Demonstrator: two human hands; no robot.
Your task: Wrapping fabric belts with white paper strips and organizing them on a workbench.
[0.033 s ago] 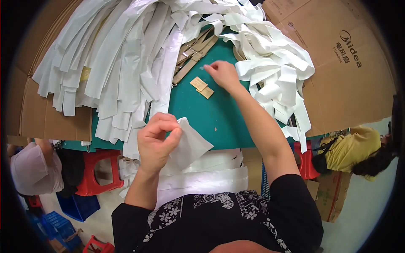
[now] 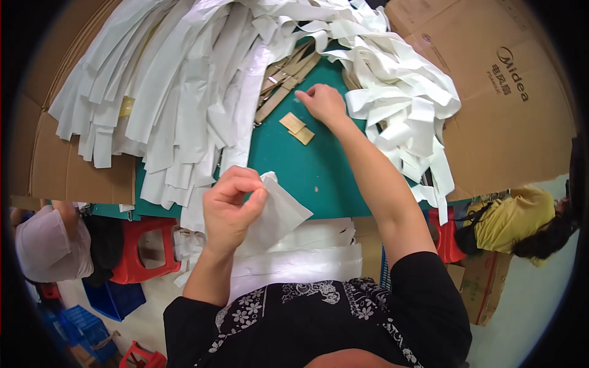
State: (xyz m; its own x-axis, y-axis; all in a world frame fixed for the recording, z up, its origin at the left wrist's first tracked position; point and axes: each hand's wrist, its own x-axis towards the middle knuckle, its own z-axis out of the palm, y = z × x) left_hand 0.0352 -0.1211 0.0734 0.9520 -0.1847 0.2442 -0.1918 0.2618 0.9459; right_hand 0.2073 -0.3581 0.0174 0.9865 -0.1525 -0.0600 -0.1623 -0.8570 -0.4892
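My left hand [image 2: 233, 199] is closed in a pinch on a corner of a thin white sheet [image 2: 279, 211], which hangs down to the right over the table's near edge. My right hand [image 2: 322, 103] is farther off, over the green tabletop [image 2: 300, 175], with its fingers curled together; what they hold, if anything, is hidden. To its left lie beige straps with metal fittings [image 2: 285, 83]. Two small tan cards [image 2: 297, 129] overlap on the green surface, a little nearer to me than the right hand.
Long white strips [image 2: 162, 92] hang in a thick pile at the left. Looped white bands [image 2: 408, 116] heap up on the right, beside an opened cardboard box [image 2: 491, 116]. White wrapping [image 2: 288, 264] lies against my front. Red stools [image 2: 147, 251] and other people flank the table.
The whole view has shifted very slightly. Both hands keep their places and poses, and the left one still pinches the white sheet.
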